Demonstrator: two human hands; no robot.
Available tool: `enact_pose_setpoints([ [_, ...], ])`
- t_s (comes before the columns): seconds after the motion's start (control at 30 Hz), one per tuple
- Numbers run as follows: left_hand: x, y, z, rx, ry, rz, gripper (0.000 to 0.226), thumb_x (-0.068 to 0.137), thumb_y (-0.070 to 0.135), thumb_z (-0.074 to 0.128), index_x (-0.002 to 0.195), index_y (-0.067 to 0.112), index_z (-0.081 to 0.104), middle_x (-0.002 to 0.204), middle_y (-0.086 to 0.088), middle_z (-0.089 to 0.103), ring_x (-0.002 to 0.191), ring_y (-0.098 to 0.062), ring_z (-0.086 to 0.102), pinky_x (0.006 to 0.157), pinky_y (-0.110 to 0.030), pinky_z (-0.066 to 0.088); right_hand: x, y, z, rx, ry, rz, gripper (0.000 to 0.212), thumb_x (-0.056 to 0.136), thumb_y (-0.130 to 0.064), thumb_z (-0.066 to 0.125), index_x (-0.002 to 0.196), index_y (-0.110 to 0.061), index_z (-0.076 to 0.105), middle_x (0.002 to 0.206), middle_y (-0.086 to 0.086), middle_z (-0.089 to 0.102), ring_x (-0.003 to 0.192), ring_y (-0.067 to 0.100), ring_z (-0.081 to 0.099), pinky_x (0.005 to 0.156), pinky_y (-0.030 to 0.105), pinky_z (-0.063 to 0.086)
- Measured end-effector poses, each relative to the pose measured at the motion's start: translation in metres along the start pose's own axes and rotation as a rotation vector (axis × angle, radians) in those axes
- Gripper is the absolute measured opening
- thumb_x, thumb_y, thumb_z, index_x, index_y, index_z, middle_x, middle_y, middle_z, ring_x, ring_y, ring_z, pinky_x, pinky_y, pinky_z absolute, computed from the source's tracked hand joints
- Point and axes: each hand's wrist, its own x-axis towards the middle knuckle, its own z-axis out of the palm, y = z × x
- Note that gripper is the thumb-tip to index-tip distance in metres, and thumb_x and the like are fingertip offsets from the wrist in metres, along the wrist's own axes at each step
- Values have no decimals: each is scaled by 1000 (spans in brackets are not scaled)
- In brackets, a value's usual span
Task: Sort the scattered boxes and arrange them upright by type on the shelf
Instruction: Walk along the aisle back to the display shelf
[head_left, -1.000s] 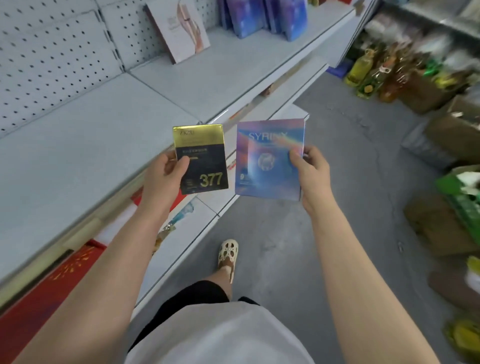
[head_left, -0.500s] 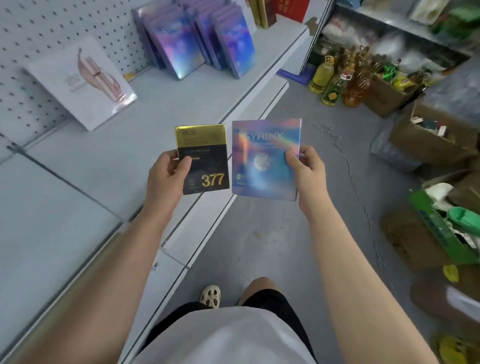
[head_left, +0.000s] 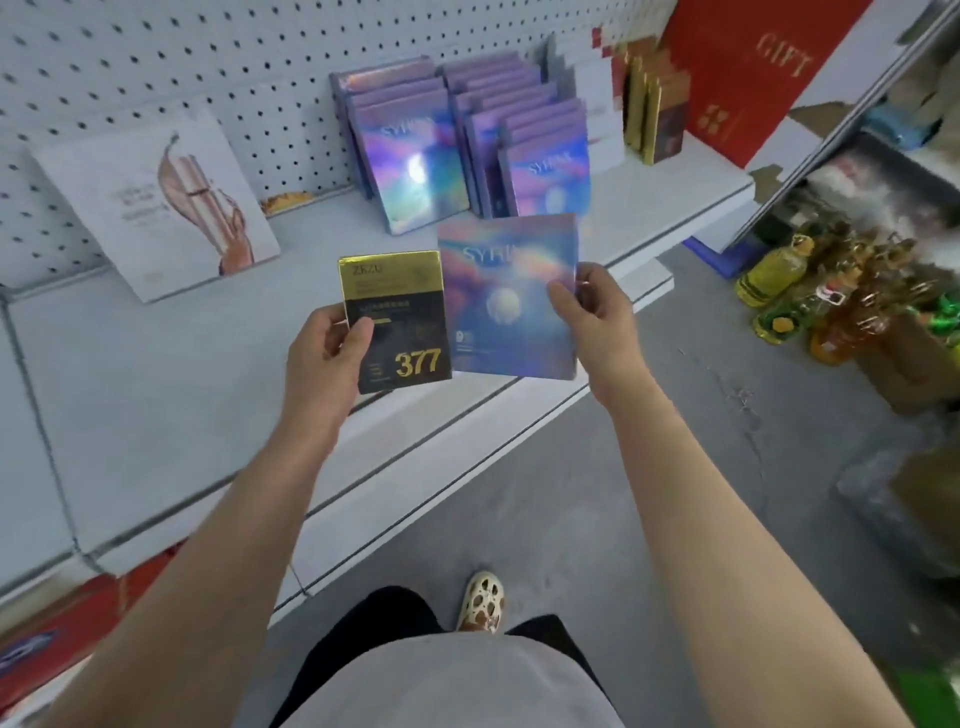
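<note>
My left hand (head_left: 324, 353) grips a black and gold box marked 377 (head_left: 400, 332) by its left edge, thumb on the front. My right hand (head_left: 597, 312) pinches an iridescent purple box (head_left: 498, 280) at its right edge. Both boxes are held upright above the front of the grey shelf (head_left: 182, 395). Behind them, two rows of matching purple boxes (head_left: 410, 171) stand upright against the pegboard. A few black and gold boxes (head_left: 657, 111) stand further right on the same shelf.
A white box with a pink figure (head_left: 161, 202) leans on the pegboard at the left. A red gift box (head_left: 748, 78) stands at the shelf's right end. Oil bottles (head_left: 774, 270) and cartons crowd the floor to the right. Red packages (head_left: 67, 623) lie on the lower shelf.
The view has swung right along the shelf, so the purple rows and gold boxes now sit directly behind my hands. Both hands keep the same hold on their boxes.
</note>
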Motion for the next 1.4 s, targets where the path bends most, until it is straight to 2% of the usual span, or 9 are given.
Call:
enact_pose_setpoints([
  [0.23, 38, 4, 6, -1, 177, 16, 14, 98, 23, 55, 111, 20, 56, 105, -3, 66, 90, -14, 67, 82, -36, 56, 119, -6, 47, -177, -219, -195, 21, 82, -26, 59, 101, -21, 51, 85, 4, 53, 76, 17, 49, 75, 45, 49],
  [0.43, 79, 17, 10, -29, 245, 1, 16, 97, 22, 56, 112, 20, 57, 107, -6, 68, 86, -13, 68, 77, -35, 57, 190, -14, 91, -237, -365, -266, 38, 86, -12, 57, 123, -13, 45, 88, -12, 47, 75, 7, 46, 79, 29, 42],
  [0.6, 98, 26, 17, -34, 289, -13, 15, 96, 22, 57, 111, 22, 58, 103, -2, 70, 90, -17, 70, 81, -38, 57, 230, -30, 105, -323, -495, -407, 85, 86, 11, 47, 153, -34, 20, 129, -12, 48, 80, -10, 46, 71, 13, 39],
  [0.7, 105, 26, 26, -27, 332, -8, 17, 97, 21, 56, 113, 20, 58, 102, 0, 70, 87, -11, 70, 77, -32, 57, 253, -42, 109, -529, -501, -543, 77, 86, 0, 56, 152, -31, 32, 130, 5, 50, 103, 15, 51, 79, 23, 37],
  [0.83, 111, 27, 51, -72, 432, -26, 15, 97, 19, 56, 112, 20, 58, 98, 4, 69, 80, -4, 68, 68, -22, 55, 285, -56, 115, -722, -501, -659, 59, 84, -16, 72, 137, -21, 47, 108, 7, 52, 85, 24, 51, 68, 30, 35],
  [1.0, 110, 24, 87, -92, 520, -48, 16, 96, 21, 57, 113, 19, 58, 100, 0, 69, 86, -12, 67, 69, -25, 54, 315, -55, 117, -987, -475, -809, 53, 83, -35, 76, 122, -11, 49, 97, 13, 63, 95, 34, 57, 77, 40, 39],
  [1.13, 107, 24, 110, -110, 552, -73, 17, 96, 22, 57, 113, 19, 59, 105, -5, 69, 91, -17, 68, 77, -35, 57, 331, -42, 114, -1160, -442, -912, 41, 85, -21, 67, 122, -9, 53, 113, 15, 63, 110, 35, 52, 85, 40, 37],
  [1.27, 110, 29, 124, -94, 530, -62, 16, 96, 22, 58, 112, 21, 60, 106, -4, 70, 95, -21, 68, 85, -44, 57, 341, -35, 109, -1067, -492, -925, 41, 85, -18, 65, 125, -11, 59, 118, 16, 60, 112, 37, 50, 91, 41, 36],
  [1.4, 120, 44, 136, -96, 467, -27, 11, 96, 20, 57, 106, 26, 60, 105, -3, 70, 94, -20, 69, 84, -44, 58, 340, -36, 87, -628, -532, -835, 28, 89, -15, 61, 116, -12, 68, 105, 11, 66, 100, 32, 58, 88, 37, 45],
])
